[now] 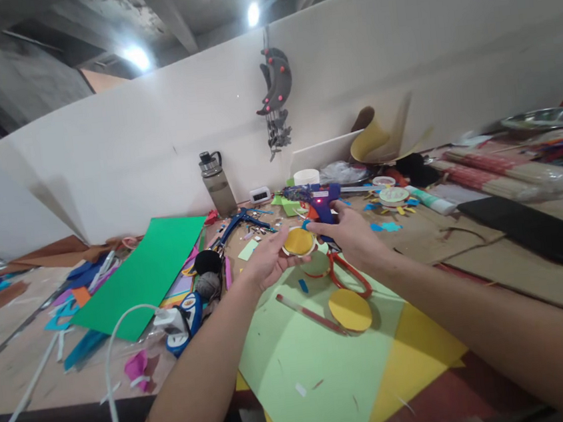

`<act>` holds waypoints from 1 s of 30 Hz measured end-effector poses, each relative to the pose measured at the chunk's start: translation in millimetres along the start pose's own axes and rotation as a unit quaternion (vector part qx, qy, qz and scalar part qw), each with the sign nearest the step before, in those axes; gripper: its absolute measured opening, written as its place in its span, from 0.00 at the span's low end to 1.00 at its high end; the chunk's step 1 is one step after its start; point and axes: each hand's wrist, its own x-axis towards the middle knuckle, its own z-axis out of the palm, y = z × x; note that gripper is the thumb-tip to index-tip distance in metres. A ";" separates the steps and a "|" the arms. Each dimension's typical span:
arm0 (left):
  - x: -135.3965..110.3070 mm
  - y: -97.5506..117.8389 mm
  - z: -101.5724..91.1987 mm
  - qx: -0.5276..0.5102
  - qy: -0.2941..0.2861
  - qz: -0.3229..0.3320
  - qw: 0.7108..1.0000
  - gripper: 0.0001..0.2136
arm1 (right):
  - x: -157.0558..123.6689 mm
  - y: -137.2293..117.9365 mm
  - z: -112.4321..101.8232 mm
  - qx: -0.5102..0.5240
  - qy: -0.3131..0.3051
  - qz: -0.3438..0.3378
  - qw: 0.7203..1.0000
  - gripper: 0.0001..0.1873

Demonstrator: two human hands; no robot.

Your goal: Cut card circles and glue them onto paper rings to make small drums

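My left hand (pixel 269 260) is closed around the edge of a yellow round disc (pixel 299 241) with a pale rim, its face turned up. Close beside it, my right hand (pixel 354 233) is wrapped round a dark blue glue gun (pixel 324 200) with a small red light. The gun's front end is near the disc; whether they touch I cannot tell. Below the hands, scissors with orange handles (pixel 351 276), a second yellow disc (pixel 350 310) and a reddish-brown pencil-like stick (pixel 310 313) lie on a light green sheet (pixel 297 357).
Left of the hands lie a green sheet (pixel 152 271), dark and grey yarn balls (pixel 209 284) and a blue-white power strip (pixel 185 322) with a white cable. A water bottle (pixel 217 184) and small clock (pixel 260 194) stand at the back. A black strip (pixel 529 228) lies right.
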 end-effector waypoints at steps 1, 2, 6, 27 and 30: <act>-0.4 1.1 -0.6 0.009 0.000 0.006 1.000 0.17 | -0.1 -0.4 -0.3 -0.005 -0.004 -0.001 1.000 0.25; -1.0 2.3 -1.0 0.015 0.003 0.011 1.000 0.17 | 0.0 -0.5 -0.6 -0.005 -0.008 0.001 1.000 0.25; -3.4 7.0 -1.1 0.015 -0.001 -0.007 1.000 0.18 | 1.2 0.8 -1.3 0.029 -0.019 0.009 0.999 0.26; 2.6 33.6 -17.3 -0.128 0.265 0.052 0.954 0.14 | 13.9 14.8 -25.4 -0.166 -0.044 0.089 0.981 0.17; 3.3 34.8 -18.0 -0.164 0.248 0.056 0.953 0.16 | 12.0 13.7 -26.1 -0.195 -0.051 0.042 0.979 0.15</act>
